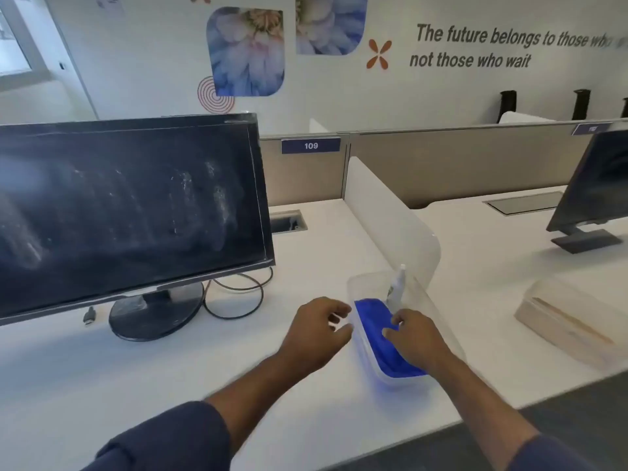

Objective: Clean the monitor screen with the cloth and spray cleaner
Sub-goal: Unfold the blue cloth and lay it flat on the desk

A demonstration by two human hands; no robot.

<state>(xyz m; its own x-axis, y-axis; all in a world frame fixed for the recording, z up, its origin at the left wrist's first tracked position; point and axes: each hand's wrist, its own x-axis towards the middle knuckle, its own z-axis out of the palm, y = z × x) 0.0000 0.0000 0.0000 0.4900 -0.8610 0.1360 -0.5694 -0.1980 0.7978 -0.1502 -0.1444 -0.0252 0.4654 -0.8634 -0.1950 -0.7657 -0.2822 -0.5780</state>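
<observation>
A dark monitor (129, 212) with white smears on its screen stands at the left of the white desk. To its right sits a clear plastic tub (441, 321) holding a blue cloth (370, 314) and a small white spray bottle (397, 287) that stands upright at the tub's far end. My right hand (413, 338) reaches into the tub, fingers spread and resting on the cloth, just below the bottle. My left hand (317, 329) hovers open beside the tub's left wall, fingers curled toward the rim.
A translucent divider (384, 212) rises behind the tub. Loose black cables (234, 297) and a plug (89, 316) lie by the monitor's round base (156, 311). A second monitor (594, 188) and another lidded tub (574, 321) sit on the neighbouring desk at right.
</observation>
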